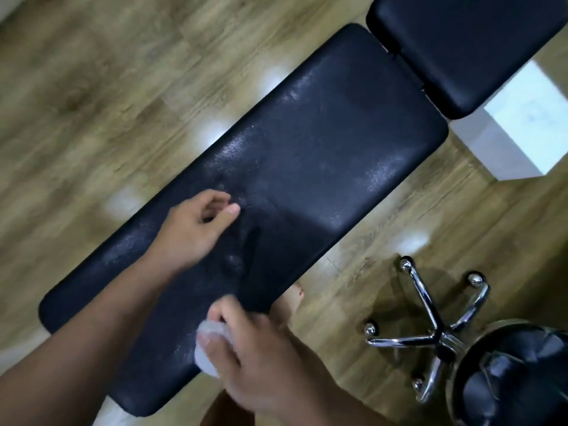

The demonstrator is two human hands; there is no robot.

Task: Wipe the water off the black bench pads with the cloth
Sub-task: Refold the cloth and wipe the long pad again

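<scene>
The right hand [255, 361] holds a bunched pale cloth [209, 336], fingers curled round it, at the near edge of the long pad [307, 167], which runs from near left to far right. The left hand [193, 229] is over the middle of that pad with its fingers loosely curled and nothing visible in them. The main risk, as I judge it, is that such a small wad soaks through quickly and only smears water along the vinyl, or pushes it over the near edge onto the wood floor [92, 103], where a bare foot [293, 299] shows just under the pad. The short pad [461, 47] at the far right and the gap between the two pads could easily be missed. A long stretch toward them could also bring the body against the chrome-legged stool [430, 336] near right. Much is hard to read. The speckled sheen on the long pad may be water or reflected light, and blur hides any droplets. Whether the left fingertips touch the pad cannot be told. The right hand covers most of the cloth, the short pad and the white box [519, 118] beside it are cut off, and the bench frame is hidden.
</scene>
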